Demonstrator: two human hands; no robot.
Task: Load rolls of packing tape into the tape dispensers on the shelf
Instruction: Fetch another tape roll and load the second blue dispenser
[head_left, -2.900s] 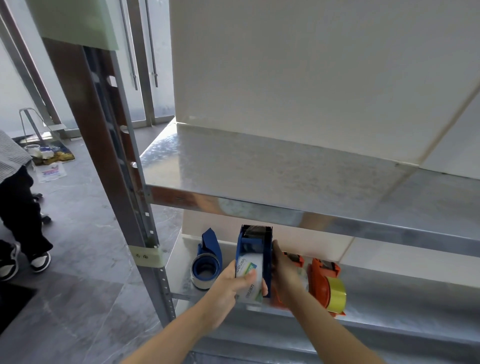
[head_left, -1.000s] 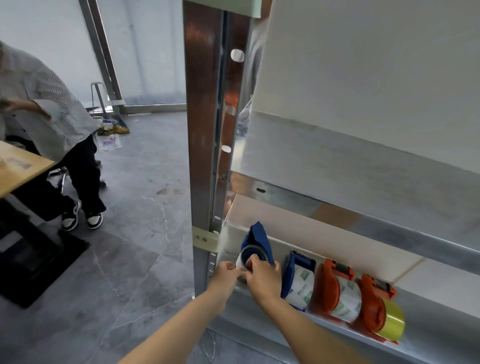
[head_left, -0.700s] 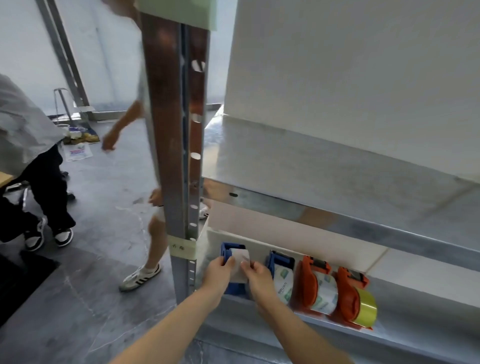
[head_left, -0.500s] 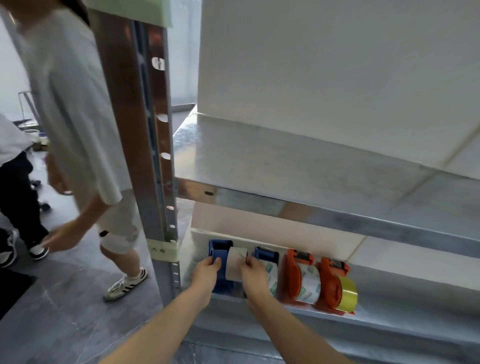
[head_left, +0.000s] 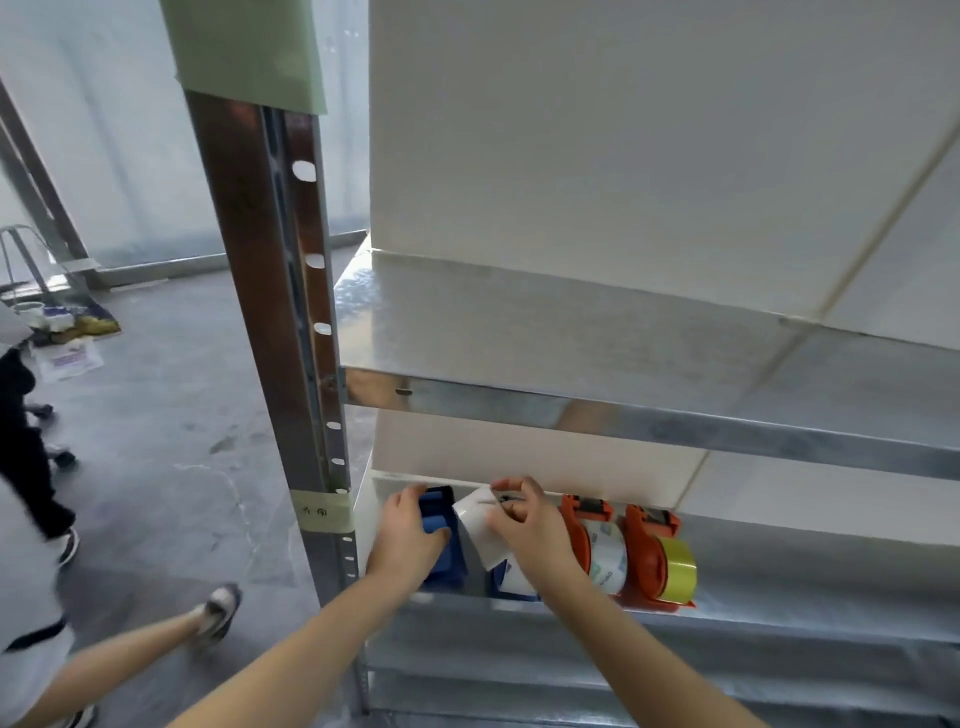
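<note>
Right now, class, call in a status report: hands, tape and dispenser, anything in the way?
Left hand grips leftmost blue dispenser. Right hand pinches white tape roll beside it; roll not seated. Two orange dispensers loaded, clear.

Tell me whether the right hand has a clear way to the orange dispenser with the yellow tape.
Probably yes. The right hand is busy with the white tape roll, but the yellow-tape orange dispenser stands open-fronted on the lower shelf; only the other orange dispenser lies between, easily passed in front.
</note>
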